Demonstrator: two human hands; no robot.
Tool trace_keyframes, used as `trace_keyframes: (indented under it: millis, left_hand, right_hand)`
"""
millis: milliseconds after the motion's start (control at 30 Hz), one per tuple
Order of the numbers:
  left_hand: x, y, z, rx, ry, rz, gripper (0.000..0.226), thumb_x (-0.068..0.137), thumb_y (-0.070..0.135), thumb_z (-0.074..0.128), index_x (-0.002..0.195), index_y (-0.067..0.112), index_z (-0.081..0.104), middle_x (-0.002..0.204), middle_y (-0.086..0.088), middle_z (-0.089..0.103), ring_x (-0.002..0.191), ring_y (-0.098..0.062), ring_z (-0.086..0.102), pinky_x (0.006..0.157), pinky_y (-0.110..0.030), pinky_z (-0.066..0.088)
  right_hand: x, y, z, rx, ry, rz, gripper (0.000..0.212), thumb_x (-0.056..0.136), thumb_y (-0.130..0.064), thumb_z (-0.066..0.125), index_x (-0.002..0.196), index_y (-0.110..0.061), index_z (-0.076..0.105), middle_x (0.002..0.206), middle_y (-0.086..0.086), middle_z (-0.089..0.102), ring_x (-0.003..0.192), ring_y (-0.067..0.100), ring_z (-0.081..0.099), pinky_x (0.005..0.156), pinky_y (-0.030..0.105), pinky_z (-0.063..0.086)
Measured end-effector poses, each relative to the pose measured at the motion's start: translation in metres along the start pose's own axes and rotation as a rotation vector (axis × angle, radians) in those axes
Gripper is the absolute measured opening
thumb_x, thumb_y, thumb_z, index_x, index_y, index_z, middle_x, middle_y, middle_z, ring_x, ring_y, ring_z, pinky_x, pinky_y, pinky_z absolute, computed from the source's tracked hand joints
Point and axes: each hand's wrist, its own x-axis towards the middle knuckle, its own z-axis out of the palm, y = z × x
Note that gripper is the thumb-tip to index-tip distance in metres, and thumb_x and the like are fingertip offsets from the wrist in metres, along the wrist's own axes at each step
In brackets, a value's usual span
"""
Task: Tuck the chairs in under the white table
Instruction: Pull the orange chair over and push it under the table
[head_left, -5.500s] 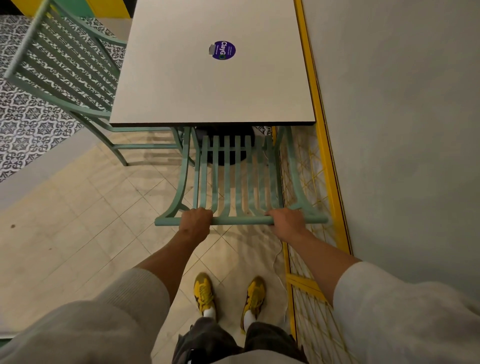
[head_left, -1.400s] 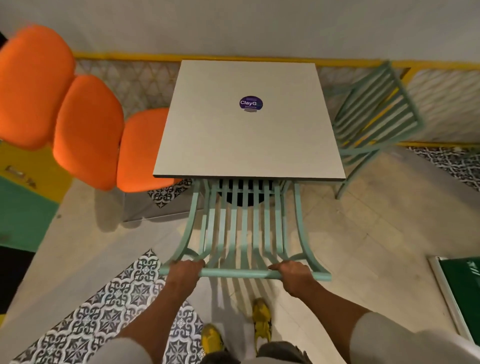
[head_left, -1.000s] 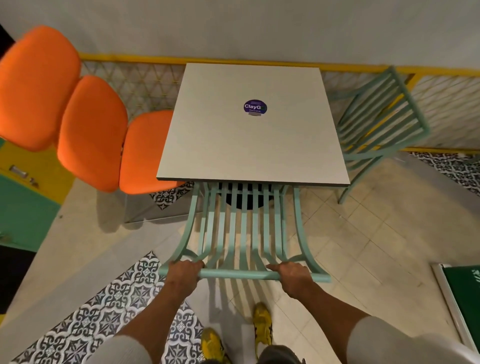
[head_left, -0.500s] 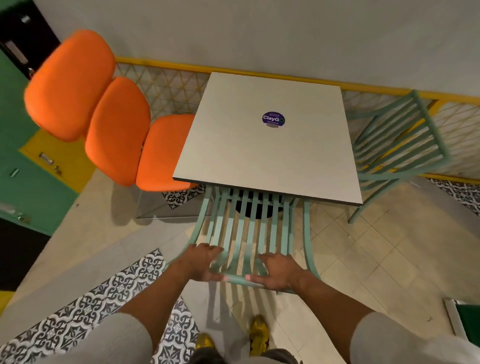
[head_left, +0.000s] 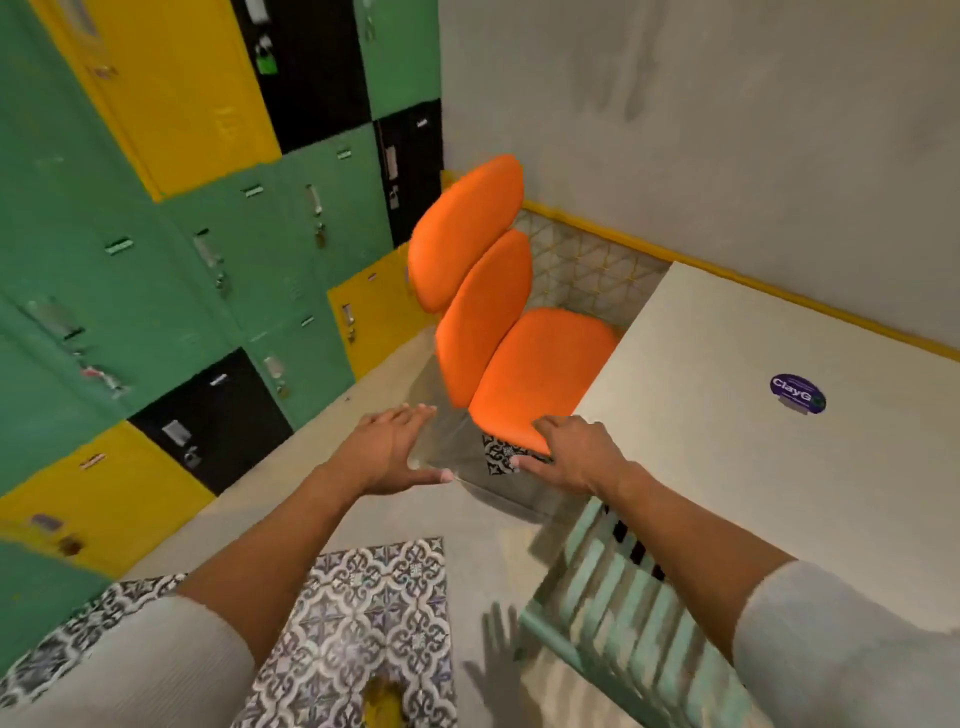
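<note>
Both my hands empty, left hand (head_left: 387, 449) and right hand (head_left: 574, 453) fingers spread | orange padded chair (head_left: 511, 343) just ahead, blurred | mint slatted metal chair (head_left: 631, 618) under my right forearm, seat hidden beneath white square table (head_left: 769, 467)

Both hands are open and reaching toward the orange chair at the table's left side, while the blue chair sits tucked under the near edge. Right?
Not quite: the head view shows a mint-green slatted chair, not blue, under the white table. The rest holds: left hand and right hand are open, reaching toward the orange chair.
</note>
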Motion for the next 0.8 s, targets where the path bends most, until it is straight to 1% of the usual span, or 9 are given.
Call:
trace_keyframes:
  millis: [133, 267, 333, 400, 533, 600, 700, 800]
  left_hand:
    - [0.018, -0.089, -0.057, 0.032, 0.073, 0.003, 0.119, 0.082, 0.097, 0.046, 0.171, 0.022, 0.018, 0.177, -0.004, 0.025, 0.163, -0.027, 0.023, 0.130, -0.051, 0.022]
    - [0.054, -0.155, -0.120, 0.121, 0.104, 0.057, 0.120, 0.082, 0.095, 0.050, 0.172, 0.021, 0.017, 0.178, -0.005, 0.021, 0.164, -0.028, 0.019, 0.131, -0.056, 0.020]
    - [0.077, -0.179, -0.149, 0.156, 0.130, 0.094, 0.121, 0.082, 0.094, 0.051, 0.172, 0.020, 0.017, 0.178, -0.004, 0.022, 0.165, -0.027, 0.018, 0.131, -0.054, 0.020]
    - [0.101, -0.201, -0.174, 0.183, 0.165, 0.119, 0.122, 0.082, 0.094, 0.052, 0.172, 0.020, 0.018, 0.177, -0.004, 0.023, 0.164, -0.026, 0.019, 0.131, -0.050, 0.020]
    - [0.150, -0.245, -0.209, 0.212, 0.198, 0.141, 0.124, 0.080, 0.095, 0.052, 0.172, 0.020, 0.015, 0.178, -0.005, 0.022, 0.165, -0.026, 0.017, 0.132, -0.051, 0.019]
    - [0.176, -0.267, -0.215, 0.220, 0.183, 0.156, 0.125, 0.079, 0.096, 0.052, 0.172, 0.021, 0.014, 0.178, -0.004, 0.021, 0.165, -0.026, 0.016, 0.132, -0.051, 0.018]
    - [0.226, -0.303, -0.227, 0.265, 0.141, 0.190, 0.127, 0.078, 0.096, 0.053, 0.172, 0.021, 0.013, 0.178, -0.004, 0.020, 0.165, -0.025, 0.015, 0.133, -0.052, 0.016]
    - [0.284, -0.336, -0.251, 0.326, 0.128, 0.200, 0.128, 0.077, 0.096, 0.054, 0.172, 0.022, 0.011, 0.179, -0.003, 0.019, 0.166, -0.025, 0.013, 0.134, -0.052, 0.013]
  right_hand:
    - [0.092, -0.062, -0.061, -0.036, 0.110, -0.001, 0.091, 0.096, -0.086, 0.039, 0.157, -0.020, 0.048, 0.159, 0.005, 0.055, 0.135, 0.035, 0.058, 0.099, 0.049, 0.051]
    - [0.162, -0.106, -0.118, -0.044, 0.205, 0.056, 0.097, 0.092, -0.091, 0.034, 0.153, -0.018, 0.051, 0.154, 0.007, 0.057, 0.134, 0.035, 0.059, 0.098, 0.051, 0.056]
    - [0.189, -0.118, -0.141, -0.053, 0.238, 0.082, 0.098, 0.091, -0.092, 0.035, 0.152, -0.017, 0.051, 0.151, 0.008, 0.059, 0.133, 0.036, 0.059, 0.097, 0.053, 0.056]
    - [0.212, -0.126, -0.159, -0.062, 0.256, 0.115, 0.099, 0.091, -0.092, 0.037, 0.153, -0.017, 0.050, 0.152, 0.009, 0.059, 0.134, 0.037, 0.058, 0.098, 0.055, 0.055]
    - [0.262, -0.133, -0.179, -0.054, 0.230, 0.181, 0.100, 0.090, -0.092, 0.037, 0.155, -0.016, 0.046, 0.156, 0.009, 0.055, 0.139, 0.037, 0.054, 0.103, 0.058, 0.052]
    - [0.290, -0.132, -0.180, -0.029, 0.208, 0.210, 0.101, 0.090, -0.092, 0.038, 0.156, -0.016, 0.044, 0.157, 0.009, 0.054, 0.139, 0.038, 0.054, 0.105, 0.059, 0.051]
    - [0.342, -0.125, -0.186, -0.008, 0.201, 0.274, 0.104, 0.089, -0.093, 0.039, 0.158, -0.015, 0.040, 0.159, 0.010, 0.050, 0.136, 0.039, 0.057, 0.102, 0.056, 0.052]
    - [0.400, -0.112, -0.201, 0.045, 0.219, 0.340, 0.109, 0.088, -0.094, 0.036, 0.162, -0.014, 0.033, 0.167, 0.010, 0.042, 0.136, 0.042, 0.057, 0.101, 0.055, 0.053]
